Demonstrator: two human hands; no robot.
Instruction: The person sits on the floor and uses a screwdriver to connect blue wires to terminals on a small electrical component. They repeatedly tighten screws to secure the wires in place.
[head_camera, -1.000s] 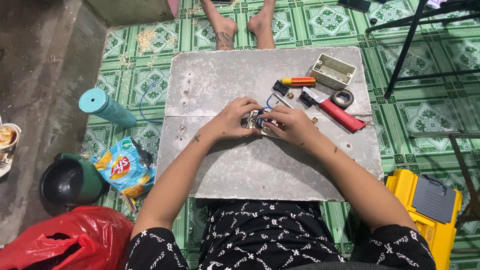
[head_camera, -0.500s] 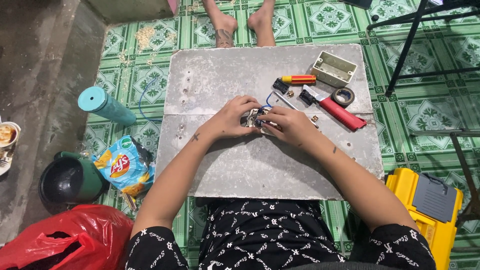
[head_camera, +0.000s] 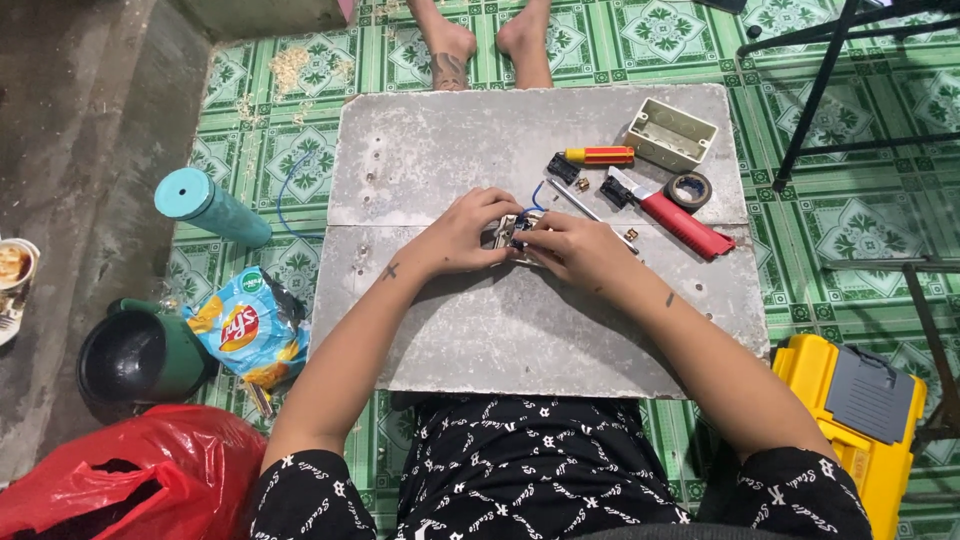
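My left hand (head_camera: 462, 233) and my right hand (head_camera: 572, 247) meet at the middle of a grey board (head_camera: 430, 150) and together grip a small white electrical switch part (head_camera: 508, 234) with a blue wire (head_camera: 537, 196) coming off it. The fingers hide most of the part. Just beyond my right hand lie a thin metal rod (head_camera: 573, 201), a red-handled cutter (head_camera: 672, 215), a small orange-handled screwdriver (head_camera: 598, 155), a roll of black tape (head_camera: 690, 189) and a cream plastic junction box (head_camera: 671, 133).
A person's bare feet (head_camera: 485, 40) rest at the board's far edge. On the green tiled floor at left are a teal bottle (head_camera: 208, 206), a blue snack bag (head_camera: 245, 325), a dark green pot (head_camera: 130, 355) and a red plastic bag (head_camera: 120, 475). A yellow toolbox (head_camera: 860, 420) sits at right.
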